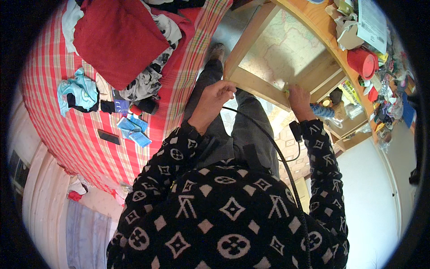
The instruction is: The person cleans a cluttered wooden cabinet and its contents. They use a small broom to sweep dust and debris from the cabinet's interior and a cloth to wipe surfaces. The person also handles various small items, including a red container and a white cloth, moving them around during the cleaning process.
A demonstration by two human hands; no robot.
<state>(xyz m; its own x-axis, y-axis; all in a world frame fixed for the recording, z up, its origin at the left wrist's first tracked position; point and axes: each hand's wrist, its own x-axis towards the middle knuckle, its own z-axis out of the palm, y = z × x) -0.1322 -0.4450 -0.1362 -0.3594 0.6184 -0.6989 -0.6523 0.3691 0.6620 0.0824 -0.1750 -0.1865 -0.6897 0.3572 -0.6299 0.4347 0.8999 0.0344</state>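
Note:
A wooden drawer is pulled out in front of me, its bottom lined with a printed map. My left hand is at the near left corner of the drawer, fingers curled; whether they grip the wood is unclear. At the right end of the drawer front, my right hand has its fingers over the edge. A small yellowish bit shows by its fingertips, too little visible to name. Beside it, a second open drawer compartment holds a blue item, a dark object and plastic bags.
A wooden desktop carries a red container, papers and clutter. At left, a bed with a striped sheet bears a red cushion, clothes, a phone and blue packets. A black cable crosses before me.

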